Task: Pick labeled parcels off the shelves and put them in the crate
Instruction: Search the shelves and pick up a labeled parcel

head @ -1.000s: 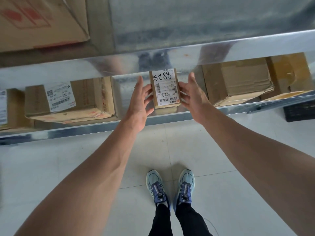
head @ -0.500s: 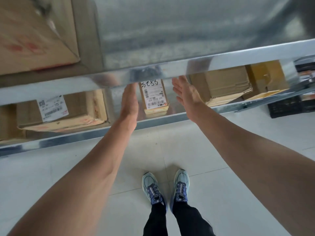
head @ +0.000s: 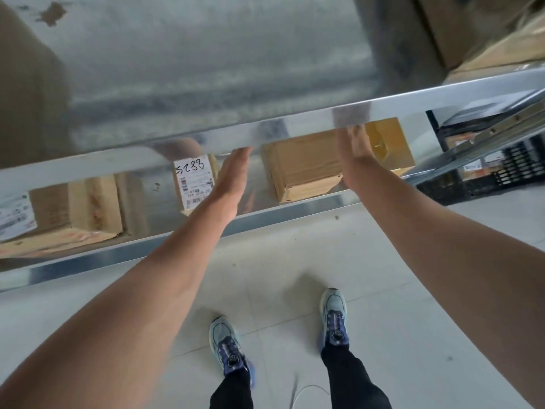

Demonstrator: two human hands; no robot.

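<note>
A plain brown parcel point(head: 303, 165) lies on the lower metal shelf point(head: 265, 215). My left hand point(head: 233, 175) reaches in flat just left of it, and my right hand point(head: 355, 152) reaches in over its right end; the fingertips of both are hidden under the upper shelf's front rail. Neither hand visibly holds anything. A small parcel with a white label marked 5288 point(head: 193, 184) stands just left of my left hand. A black crate point(head: 507, 169) sits on the floor at the right, behind a slanted shelf rail.
A larger labeled box point(head: 67, 214) lies further left on the same shelf. The upper shelf's rail point(head: 265, 134) crosses the view above my hands, with cartons on it at the top right point(head: 477, 31). My feet stand on a pale tiled floor point(head: 280, 276).
Both hands have let go of the small 5288 parcel, which stays on the shelf, and moved right to either side of the plain brown parcel. My view has shifted right.
</note>
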